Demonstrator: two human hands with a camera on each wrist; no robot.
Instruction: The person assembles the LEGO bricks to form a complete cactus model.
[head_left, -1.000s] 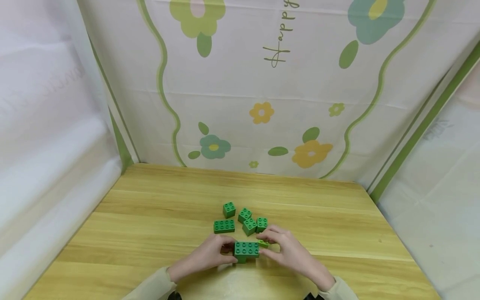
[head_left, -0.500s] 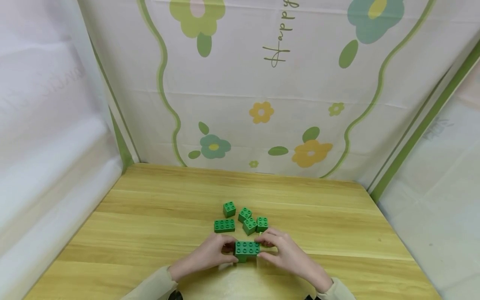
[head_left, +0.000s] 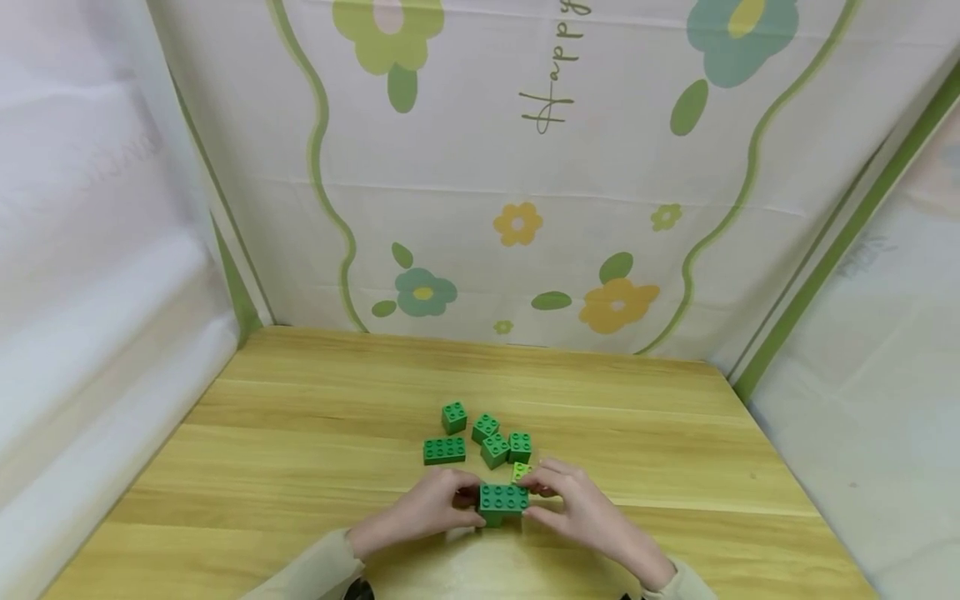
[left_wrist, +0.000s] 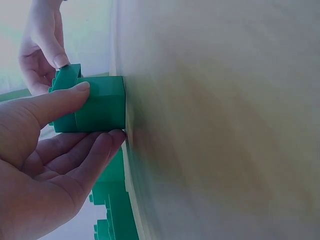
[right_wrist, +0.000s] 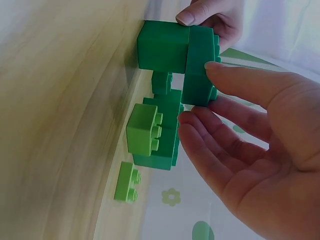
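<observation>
A long green toy brick (head_left: 504, 497) with two rows of studs sits across a square green brick (head_left: 491, 519), its right end overhanging. In the left wrist view the lower brick (left_wrist: 102, 107) stands on the table. My left hand (head_left: 438, 504) grips the left end, thumb on the near side and fingers behind. My right hand (head_left: 573, 507) pinches the overhanging end of the long brick (right_wrist: 197, 75) between thumb and fingers. Behind the right fingertips lies a lime-green brick (head_left: 521, 472), partly hidden; the right wrist view shows two lime bricks (right_wrist: 141, 130).
Beyond the hands, several square green bricks (head_left: 495, 450) stand grouped on the wooden table (head_left: 315, 433). Another long green brick (head_left: 444, 451) lies left of them. White printed cloth (head_left: 450, 167) hangs behind the table and along both sides.
The right fingers have closed in on the long brick's right end. Both hands and the joined bricks have shifted slightly right. The camera view has moved a little.
</observation>
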